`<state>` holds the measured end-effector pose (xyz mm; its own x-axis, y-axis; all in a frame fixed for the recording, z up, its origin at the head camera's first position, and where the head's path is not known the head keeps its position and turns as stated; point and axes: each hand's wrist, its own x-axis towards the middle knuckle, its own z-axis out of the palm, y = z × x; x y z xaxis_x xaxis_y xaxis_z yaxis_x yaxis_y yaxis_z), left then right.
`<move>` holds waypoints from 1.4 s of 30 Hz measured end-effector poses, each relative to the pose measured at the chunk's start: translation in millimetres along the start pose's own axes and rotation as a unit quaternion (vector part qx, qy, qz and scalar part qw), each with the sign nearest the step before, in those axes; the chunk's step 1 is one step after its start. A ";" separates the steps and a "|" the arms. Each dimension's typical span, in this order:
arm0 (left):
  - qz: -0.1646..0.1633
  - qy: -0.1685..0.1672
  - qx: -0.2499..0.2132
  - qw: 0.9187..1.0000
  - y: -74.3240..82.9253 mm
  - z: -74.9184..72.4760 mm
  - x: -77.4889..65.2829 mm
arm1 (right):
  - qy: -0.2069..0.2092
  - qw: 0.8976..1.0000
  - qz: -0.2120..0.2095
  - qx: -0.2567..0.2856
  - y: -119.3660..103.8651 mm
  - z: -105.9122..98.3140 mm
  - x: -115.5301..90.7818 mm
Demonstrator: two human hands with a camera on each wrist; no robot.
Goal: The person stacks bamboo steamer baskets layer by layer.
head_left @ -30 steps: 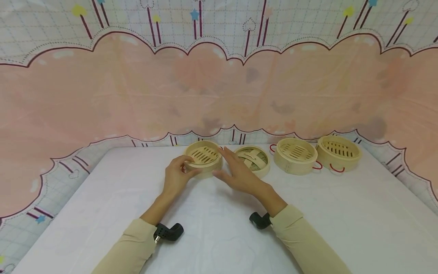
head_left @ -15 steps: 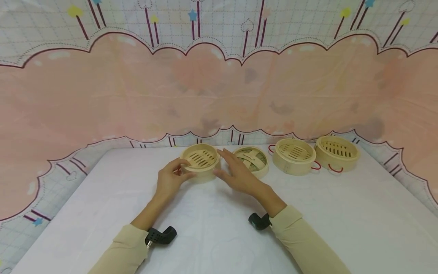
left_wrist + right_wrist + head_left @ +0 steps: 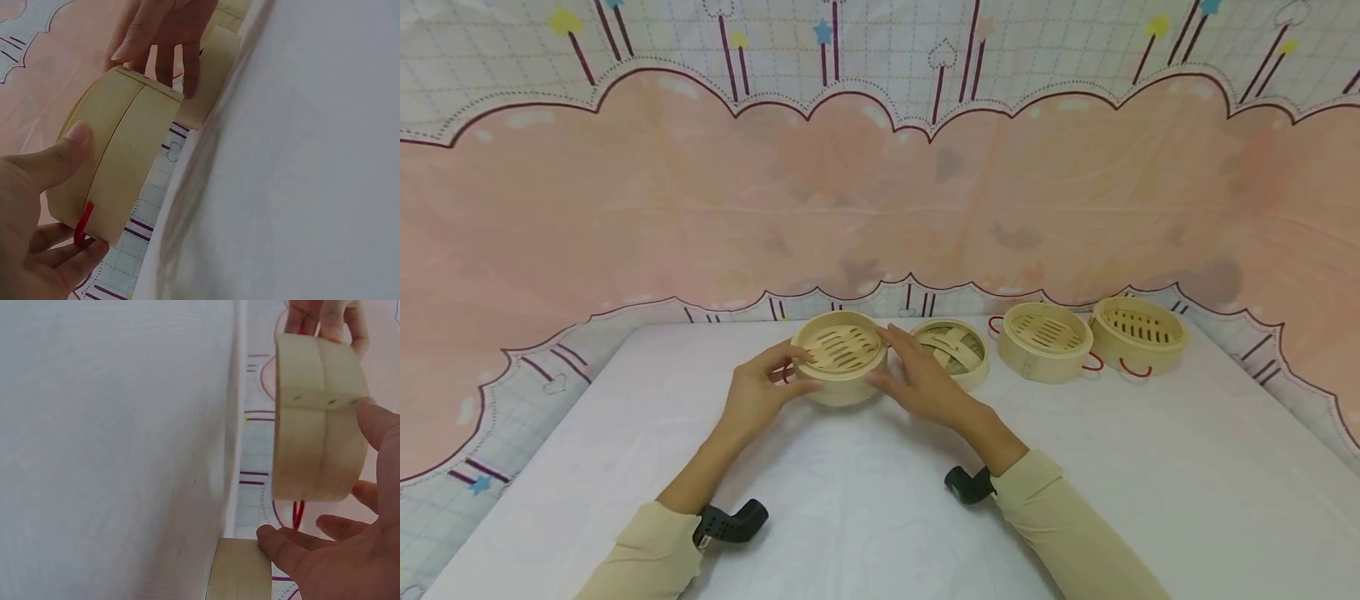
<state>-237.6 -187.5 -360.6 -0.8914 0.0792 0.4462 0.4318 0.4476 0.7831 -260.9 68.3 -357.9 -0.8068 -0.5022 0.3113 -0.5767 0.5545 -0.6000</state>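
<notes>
A round bamboo steamer basket with a slotted floor is up off the white table, before the person. My left hand grips its left side. In the left wrist view the thumb lies on the wall and the other fingers reach beneath, near a red cord handle. On the opposite side my right hand has its fingers spread; its thumb touches the wall. Close behind the right hand lies a woven bamboo lid, which a right fingertip touches or nearly touches in the right wrist view.
Two more bamboo steamer baskets stand at the back right: one nearer and one at the far right, both with red handles. The white table reaches back to a patterned cloth backdrop.
The steamer basket has come slightly left and toward the person. My left hand has moved left and back with it, while the right hand stays nearly in place.
</notes>
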 end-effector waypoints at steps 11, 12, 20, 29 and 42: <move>-0.036 -0.050 -0.031 0.998 8.3 -21.9 -6.0 | 0.016 0.998 -0.023 0.057 -6.1 0.8 1.3; -0.039 -0.053 -0.039 0.997 8.4 -22.9 -6.2 | 0.018 0.997 -0.021 0.070 -7.2 0.8 1.0; -0.053 -0.073 -0.067 0.994 9.2 -23.0 -4.0 | 0.042 0.993 -0.002 0.110 -13.3 -4.4 -2.3; -0.056 -0.089 -0.090 0.990 19.0 -18.7 -7.6 | 0.047 0.989 0.001 0.138 -15.4 -12.2 -12.0; -0.039 -0.104 -0.122 0.986 29.6 -4.6 -24.1 | 0.054 0.984 -0.011 0.171 -11.9 -23.9 -41.4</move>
<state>-202.7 -180.3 -346.2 -0.9212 0.2457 0.3017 0.3583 0.2335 0.9039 -223.7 98.3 -346.0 -0.8143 -0.4272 0.3930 -0.5325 0.2799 -0.7988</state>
